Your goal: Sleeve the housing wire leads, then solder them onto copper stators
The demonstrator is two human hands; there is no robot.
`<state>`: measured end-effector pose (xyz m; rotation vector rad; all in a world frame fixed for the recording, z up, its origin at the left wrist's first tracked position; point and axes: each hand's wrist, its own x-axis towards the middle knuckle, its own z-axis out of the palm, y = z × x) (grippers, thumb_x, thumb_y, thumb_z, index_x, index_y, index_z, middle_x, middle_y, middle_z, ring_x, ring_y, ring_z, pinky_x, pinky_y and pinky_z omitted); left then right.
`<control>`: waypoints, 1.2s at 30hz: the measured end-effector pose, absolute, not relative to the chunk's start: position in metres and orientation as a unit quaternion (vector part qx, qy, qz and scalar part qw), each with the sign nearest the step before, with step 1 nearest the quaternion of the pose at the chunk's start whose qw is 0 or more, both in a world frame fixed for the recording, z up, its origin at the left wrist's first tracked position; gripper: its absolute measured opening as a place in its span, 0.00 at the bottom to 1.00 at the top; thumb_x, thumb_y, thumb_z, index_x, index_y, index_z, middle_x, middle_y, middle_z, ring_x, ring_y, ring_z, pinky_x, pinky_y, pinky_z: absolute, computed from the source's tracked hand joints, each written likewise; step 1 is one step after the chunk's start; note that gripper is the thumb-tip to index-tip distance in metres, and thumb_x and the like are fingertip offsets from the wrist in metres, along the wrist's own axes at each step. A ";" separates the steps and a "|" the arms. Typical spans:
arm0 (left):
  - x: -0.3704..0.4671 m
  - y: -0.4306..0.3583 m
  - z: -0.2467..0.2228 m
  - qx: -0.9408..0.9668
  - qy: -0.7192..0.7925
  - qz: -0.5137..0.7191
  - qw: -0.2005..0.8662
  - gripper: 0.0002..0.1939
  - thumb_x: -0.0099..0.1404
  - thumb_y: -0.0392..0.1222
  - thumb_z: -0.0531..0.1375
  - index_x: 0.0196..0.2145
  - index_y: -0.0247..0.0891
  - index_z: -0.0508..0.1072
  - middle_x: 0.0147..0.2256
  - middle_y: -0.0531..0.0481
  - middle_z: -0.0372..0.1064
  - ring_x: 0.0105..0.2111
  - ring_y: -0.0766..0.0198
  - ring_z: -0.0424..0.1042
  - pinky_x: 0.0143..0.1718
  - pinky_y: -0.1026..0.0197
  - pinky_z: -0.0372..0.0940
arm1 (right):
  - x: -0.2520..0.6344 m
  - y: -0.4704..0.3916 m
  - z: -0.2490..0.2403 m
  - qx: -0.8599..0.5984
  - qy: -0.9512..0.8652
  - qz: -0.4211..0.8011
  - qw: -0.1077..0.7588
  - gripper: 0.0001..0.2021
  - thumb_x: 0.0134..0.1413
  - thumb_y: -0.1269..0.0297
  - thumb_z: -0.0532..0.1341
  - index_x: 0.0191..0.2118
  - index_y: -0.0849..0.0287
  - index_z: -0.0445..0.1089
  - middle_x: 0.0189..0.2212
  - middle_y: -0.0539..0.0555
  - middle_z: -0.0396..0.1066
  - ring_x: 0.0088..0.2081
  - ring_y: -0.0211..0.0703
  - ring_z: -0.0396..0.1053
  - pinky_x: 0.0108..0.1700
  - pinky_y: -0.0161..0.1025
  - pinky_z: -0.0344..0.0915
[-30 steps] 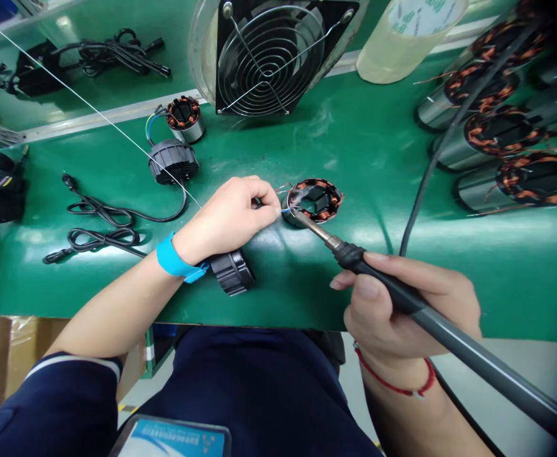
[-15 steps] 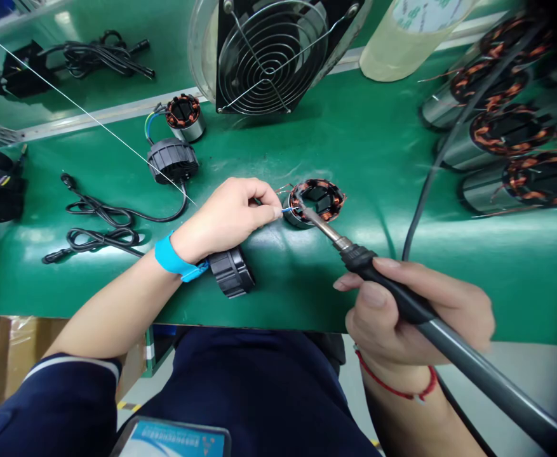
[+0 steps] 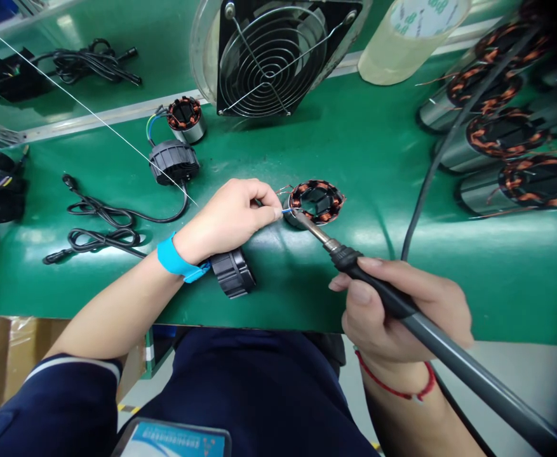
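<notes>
My left hand [image 3: 240, 212] pinches a thin blue wire [image 3: 286, 211] at the left rim of a copper-wound stator [image 3: 316, 202] on the green bench. In my right hand [image 3: 406, 311] is a soldering iron [image 3: 383, 291], held like a pen, its metal tip at the stator's left front edge, close to the wire's end. Whether the tip touches the wire is too small to tell. Below my left wrist, a black ribbed housing [image 3: 233, 273] lies on its side.
A fan with a wire guard [image 3: 268, 73] stands behind the stator, beside a tape roll [image 3: 387, 60]. More stators [image 3: 483, 187] line the right, where a cable [image 3: 421, 197] hangs. A capped motor part [image 3: 173, 162] and coiled cable [image 3: 111, 219] lie left.
My right hand and the soldering iron have shifted slightly left, and the tip has moved a little down along the stator's edge. My left hand has hardly moved.
</notes>
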<state>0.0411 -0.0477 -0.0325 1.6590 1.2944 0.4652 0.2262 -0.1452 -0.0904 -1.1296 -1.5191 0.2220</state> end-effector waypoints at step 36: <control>0.039 -0.046 -0.034 0.622 0.535 0.188 0.540 0.03 0.57 0.33 0.59 0.26 0.34 0.72 0.23 0.54 0.65 0.23 0.71 0.60 0.27 0.65 0.56 | 0.212 -0.078 -0.068 -0.506 -0.748 0.168 0.396 0.19 0.50 0.72 0.57 0.49 0.54 0.63 0.33 0.50 0.73 0.38 0.45 0.70 0.49 0.50 0.64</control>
